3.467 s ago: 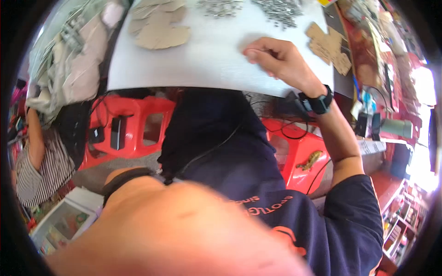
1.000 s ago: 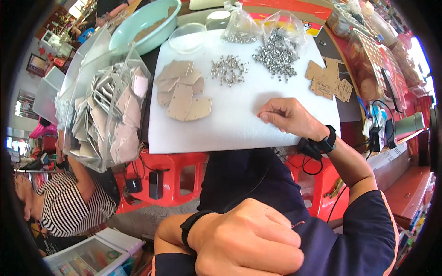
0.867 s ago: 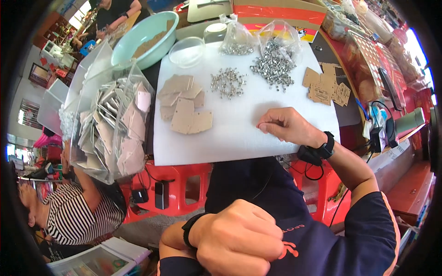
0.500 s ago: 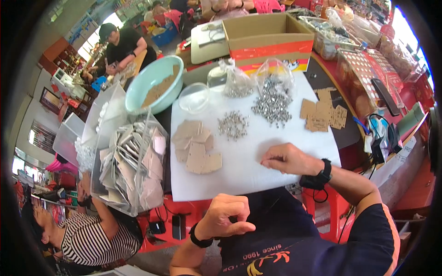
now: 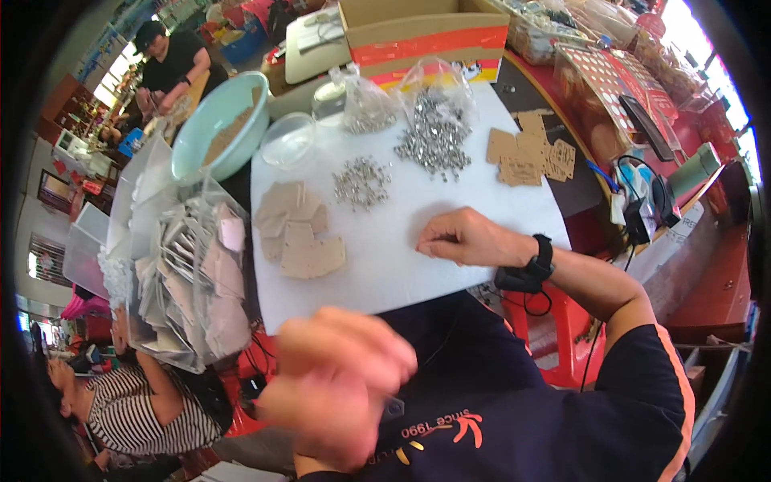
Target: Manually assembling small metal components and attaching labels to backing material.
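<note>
Nearest: left hand [image 5: 337,381], raised off the sheet's near edge, in front of the body, motion-blurred. Fingers look curled; can't tell if it holds anything. Right hand [image 5: 466,237] is well apart from it, over the near right part of the white rectangular sheet [image 5: 385,277]. Fingers curled, thumb in near the index finger; can't tell if something small is pinched, or if the hand touches the sheet. Red plastic stool [image 5: 566,333] below, right side.

On the sheet, left: overlapping heap of greyish-beige flat pieces [image 5: 301,233] with small holes. Right of and beyond it, a loose scatter of small shiny metal parts [image 5: 361,183]. Beyond the right hand, a denser pile of darker silvery metal parts [image 5: 434,140], running up to a clear plastic bag [image 5: 450,80]. Second clear bag [image 5: 369,104] just left of it, also with metal parts. Right edge: brown perforated card pieces [image 5: 522,157], partly off the sheet on a dark surface.

Left of the sheet: clear rectangular plastic tub [image 5: 173,353], loaded with more greyish flat pieces. Beyond: pale turquoise plastic basin [image 5: 186,145] with brown material inside, round clear container [image 5: 287,138] beside it.

Far edge: open brown cardboard box [image 5: 426,36] with red band. Far right: long dark flat object [image 5: 646,128], grey-green cylinder [image 5: 695,169].

Room: person in striped shirt [image 5: 144,418] at left; person in black top [image 5: 173,68] farther back, bent over a surface; blue bin [image 5: 241,46] behind.
</note>
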{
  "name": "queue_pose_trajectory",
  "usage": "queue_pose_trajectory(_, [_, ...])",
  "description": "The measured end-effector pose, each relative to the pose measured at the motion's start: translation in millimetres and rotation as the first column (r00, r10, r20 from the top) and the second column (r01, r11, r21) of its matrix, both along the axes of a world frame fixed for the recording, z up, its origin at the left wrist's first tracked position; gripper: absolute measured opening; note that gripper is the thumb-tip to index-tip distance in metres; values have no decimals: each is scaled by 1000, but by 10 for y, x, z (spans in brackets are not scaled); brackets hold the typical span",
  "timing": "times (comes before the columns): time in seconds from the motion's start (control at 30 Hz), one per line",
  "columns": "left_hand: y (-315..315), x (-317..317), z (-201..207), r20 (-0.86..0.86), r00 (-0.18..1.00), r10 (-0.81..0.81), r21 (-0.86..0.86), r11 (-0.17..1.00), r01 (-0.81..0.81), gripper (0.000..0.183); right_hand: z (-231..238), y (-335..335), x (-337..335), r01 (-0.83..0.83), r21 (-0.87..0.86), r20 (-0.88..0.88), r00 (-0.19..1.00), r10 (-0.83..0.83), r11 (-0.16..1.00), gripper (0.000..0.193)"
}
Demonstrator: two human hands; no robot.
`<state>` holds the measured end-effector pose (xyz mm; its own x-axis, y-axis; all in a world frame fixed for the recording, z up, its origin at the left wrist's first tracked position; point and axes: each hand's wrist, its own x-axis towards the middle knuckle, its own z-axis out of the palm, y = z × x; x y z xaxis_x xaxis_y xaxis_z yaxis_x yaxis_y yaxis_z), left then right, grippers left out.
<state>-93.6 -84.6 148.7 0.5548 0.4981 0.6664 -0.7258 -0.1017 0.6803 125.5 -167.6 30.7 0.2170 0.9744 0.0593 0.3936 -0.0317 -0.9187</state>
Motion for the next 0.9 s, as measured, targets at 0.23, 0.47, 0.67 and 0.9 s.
queue_pose_trajectory(0.23, [-132, -215, 667, -60, 913, -405, -216, 898, 384, 20, -27, -23, -3, 30, -88, -32, 999, -33, 996, 18])
queue_pose_trajectory(0.47, [59, -187, 248, 144, 866, -479, -117, 861, 496, 18, -4, -23, -25, 43, -155, -78, 995, -56, 987, 18])
queue_pose_trajectory(0.67, [237, -114, 303, 345, 577, -741, 66, 632, 772, 20, -7, -39, -16, 38, -144, -82, 995, -50, 989, 19])
queue_pose_trajectory(0.9, [335, -3, -308, 258, 531, -807, 93, 568, 818, 47, -20, -77, 20, 44, -143, -74, 996, -55, 989, 19])
